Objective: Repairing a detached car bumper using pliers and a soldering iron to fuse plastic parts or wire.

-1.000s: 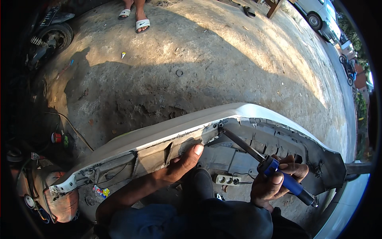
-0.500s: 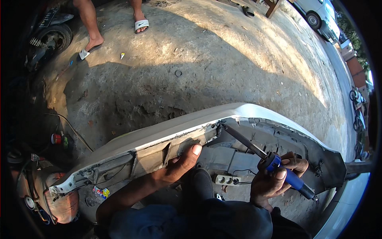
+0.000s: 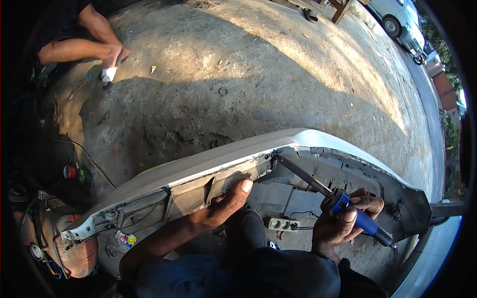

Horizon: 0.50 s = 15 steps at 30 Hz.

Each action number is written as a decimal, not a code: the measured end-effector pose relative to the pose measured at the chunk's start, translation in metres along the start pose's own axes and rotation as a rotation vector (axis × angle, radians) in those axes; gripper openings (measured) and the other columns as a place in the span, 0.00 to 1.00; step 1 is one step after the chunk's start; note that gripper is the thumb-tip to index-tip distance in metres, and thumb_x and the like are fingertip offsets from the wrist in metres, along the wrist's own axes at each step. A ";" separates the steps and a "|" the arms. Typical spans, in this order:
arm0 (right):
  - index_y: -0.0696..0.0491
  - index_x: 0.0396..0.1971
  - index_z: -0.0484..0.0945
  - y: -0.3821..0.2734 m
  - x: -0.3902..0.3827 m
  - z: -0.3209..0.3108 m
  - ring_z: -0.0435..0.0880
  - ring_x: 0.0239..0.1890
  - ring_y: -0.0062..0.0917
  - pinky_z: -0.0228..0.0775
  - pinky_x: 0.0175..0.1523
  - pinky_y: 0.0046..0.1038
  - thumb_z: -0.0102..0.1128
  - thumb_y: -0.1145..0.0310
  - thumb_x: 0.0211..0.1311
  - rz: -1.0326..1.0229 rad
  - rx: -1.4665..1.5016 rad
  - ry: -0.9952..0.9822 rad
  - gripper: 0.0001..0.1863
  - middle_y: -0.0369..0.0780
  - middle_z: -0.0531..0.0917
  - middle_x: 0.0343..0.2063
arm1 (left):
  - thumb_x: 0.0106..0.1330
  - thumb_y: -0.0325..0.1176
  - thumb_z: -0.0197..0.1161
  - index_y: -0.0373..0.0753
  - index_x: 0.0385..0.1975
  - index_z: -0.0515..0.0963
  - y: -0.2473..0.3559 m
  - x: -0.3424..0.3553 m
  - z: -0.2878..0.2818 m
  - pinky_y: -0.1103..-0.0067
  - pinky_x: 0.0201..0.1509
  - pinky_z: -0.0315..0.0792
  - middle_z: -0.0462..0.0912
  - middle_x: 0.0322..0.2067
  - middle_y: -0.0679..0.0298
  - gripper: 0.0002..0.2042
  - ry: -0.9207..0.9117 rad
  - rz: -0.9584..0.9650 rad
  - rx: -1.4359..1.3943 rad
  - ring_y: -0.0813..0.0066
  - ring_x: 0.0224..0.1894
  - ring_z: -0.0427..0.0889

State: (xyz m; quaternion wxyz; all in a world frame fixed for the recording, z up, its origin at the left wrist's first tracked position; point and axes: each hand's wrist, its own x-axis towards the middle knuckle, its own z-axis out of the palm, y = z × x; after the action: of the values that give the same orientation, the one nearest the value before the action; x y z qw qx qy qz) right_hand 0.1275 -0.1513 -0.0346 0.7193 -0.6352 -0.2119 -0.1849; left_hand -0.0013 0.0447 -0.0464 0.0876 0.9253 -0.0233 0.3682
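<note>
A white car bumper (image 3: 238, 146) lies across in front of me, its grey inner side and ribs turned my way. My left hand (image 3: 226, 203) grips the inner edge near the middle, thumb on top and fingers partly hidden behind the ribs. In my right hand (image 3: 343, 223) is what looks like a soldering iron (image 3: 367, 223), with a blue handle and a long metal shaft. Its tip meets the dark, rough patch (image 3: 275, 158) on the bumper's inner edge, at the bend.
Between my feet and the bumper sits a white power strip (image 3: 279, 224) with a plug in it. An orange tank (image 3: 77, 256) with a gauge stands at the lower left. Far left, another person's leg (image 3: 79, 51) shows. A parked vehicle (image 3: 395, 20) is at the far right.
The other person at the upper left has stepped left, one foot crossing toward the other. A motorcycle on the road has shifted up the picture. My hands and the iron hold almost still.
</note>
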 end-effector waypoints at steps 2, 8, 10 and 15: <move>0.51 0.34 0.62 0.008 -0.002 -0.004 0.69 0.14 0.15 0.64 0.15 0.14 0.67 0.50 0.58 -0.058 -0.068 0.010 0.25 0.34 0.64 0.25 | 0.69 0.34 0.60 0.41 0.57 0.75 0.002 0.022 -0.006 0.71 0.65 0.72 0.76 0.58 0.62 0.17 -0.649 -0.888 -0.742 0.67 0.59 0.78; 0.52 0.35 0.61 0.004 -0.001 -0.002 0.69 0.15 0.15 0.65 0.15 0.14 0.66 0.51 0.60 -0.060 -0.070 -0.003 0.24 0.35 0.64 0.27 | 0.66 0.28 0.65 0.46 0.49 0.80 -0.011 -0.025 0.018 0.66 0.52 0.79 0.83 0.48 0.55 0.12 -0.070 -0.068 -0.092 0.65 0.49 0.84; 0.52 0.36 0.61 0.004 -0.001 -0.003 0.70 0.15 0.15 0.65 0.15 0.14 0.66 0.52 0.60 -0.060 -0.058 -0.019 0.24 0.35 0.64 0.27 | 0.67 0.29 0.64 0.45 0.50 0.80 -0.009 -0.022 0.014 0.67 0.53 0.79 0.82 0.49 0.56 0.13 -0.110 -0.212 -0.254 0.66 0.49 0.83; 0.54 0.35 0.64 0.004 -0.004 -0.004 0.74 0.22 0.18 0.72 0.30 0.19 0.70 0.55 0.57 -0.011 0.003 0.006 0.25 0.36 0.69 0.26 | 0.69 0.33 0.61 0.39 0.55 0.76 -0.002 -0.007 0.006 0.73 0.57 0.76 0.81 0.52 0.58 0.17 -0.264 -0.786 -0.907 0.69 0.51 0.82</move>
State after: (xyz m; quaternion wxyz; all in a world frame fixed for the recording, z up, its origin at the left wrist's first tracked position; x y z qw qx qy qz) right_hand 0.1265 -0.1550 -0.0405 0.7199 -0.6324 -0.2135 -0.1903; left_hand -0.0021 0.0452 -0.0557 0.5981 0.7730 0.1548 0.1441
